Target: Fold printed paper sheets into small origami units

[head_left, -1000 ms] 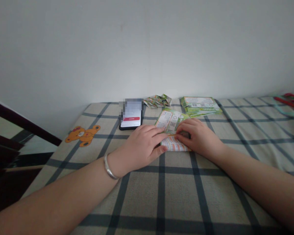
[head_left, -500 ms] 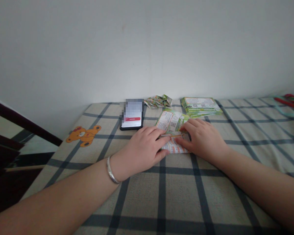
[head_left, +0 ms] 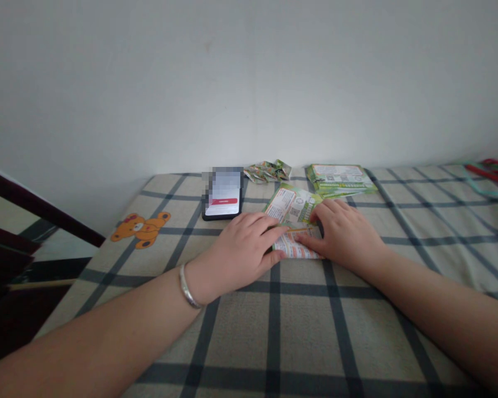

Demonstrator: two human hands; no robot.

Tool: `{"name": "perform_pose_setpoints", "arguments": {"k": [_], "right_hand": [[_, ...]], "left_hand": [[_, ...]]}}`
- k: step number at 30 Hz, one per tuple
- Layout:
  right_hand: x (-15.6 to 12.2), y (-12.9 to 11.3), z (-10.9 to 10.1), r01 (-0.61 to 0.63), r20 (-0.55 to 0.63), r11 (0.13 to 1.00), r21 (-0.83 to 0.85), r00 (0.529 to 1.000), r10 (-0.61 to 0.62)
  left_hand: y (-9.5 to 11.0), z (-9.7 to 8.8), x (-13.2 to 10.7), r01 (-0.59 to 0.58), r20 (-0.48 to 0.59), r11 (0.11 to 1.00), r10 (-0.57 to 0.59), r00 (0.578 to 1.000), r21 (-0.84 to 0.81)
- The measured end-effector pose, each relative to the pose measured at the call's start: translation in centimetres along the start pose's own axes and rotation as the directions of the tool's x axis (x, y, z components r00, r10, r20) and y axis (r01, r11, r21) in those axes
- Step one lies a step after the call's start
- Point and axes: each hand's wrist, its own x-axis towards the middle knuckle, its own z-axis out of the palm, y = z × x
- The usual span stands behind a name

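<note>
Packet (head_left: pixel 292 205) under both half-open hands (head_left: pixel 244 250)

A checked cloth (head_left: pixel 240 331) carries a phone (head_left: pixel 226 193) just beyond the left fingers (head_left: pixel 259 224), sachets (head_left: pixel 268 172) farther past them, a green box (head_left: pixel 342 177) beyond the right fingers (head_left: pixel 326 209), a packet (head_left: pixel 292 207) beneath both, and a bear picture (head_left: pixel 141 228) left of all fingers.

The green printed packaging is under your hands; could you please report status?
Left hand on left side, right hand on right side. Green printed packaging lying on checked cloth. Only hands seen on top; phone beyond left hand.
</note>
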Motion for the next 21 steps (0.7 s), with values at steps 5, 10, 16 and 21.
{"name": "perform_pose_setpoints", "arguments": {"k": [5, 10, 16, 21], "right_hand": [[0.07, 0.06, 0.18, -0.010, 0.001, 1.000, 0.008, 1.000, 0.010], [0.17, -0.04, 0.02, -0.022, 0.017, 1.000, 0.008, 1.000, 0.022], [0.34, 0.21, 0.17, 0.023, 0.049, 0.988, 0.150, 0.998, -0.030], [0.31, -0.03, -0.09, 0.067, 0.060, 0.969, 0.238, 0.995, -0.083]], "left_hand": [[0.15, -0.09, 0.13, 0.013, 0.015, 0.999, -0.013, 1.000, -0.047], [0.23, -0.03, 0.14, 0.033, 0.024, 0.996, -0.031, 0.999, -0.082], [0.15, 0.08, 0.11, 0.050, -0.003, 0.995, -0.050, 0.999, -0.082], [0.05, 0.42, 0.08, 0.085, -0.023, 0.994, -0.087, 0.996, -0.071]]}}
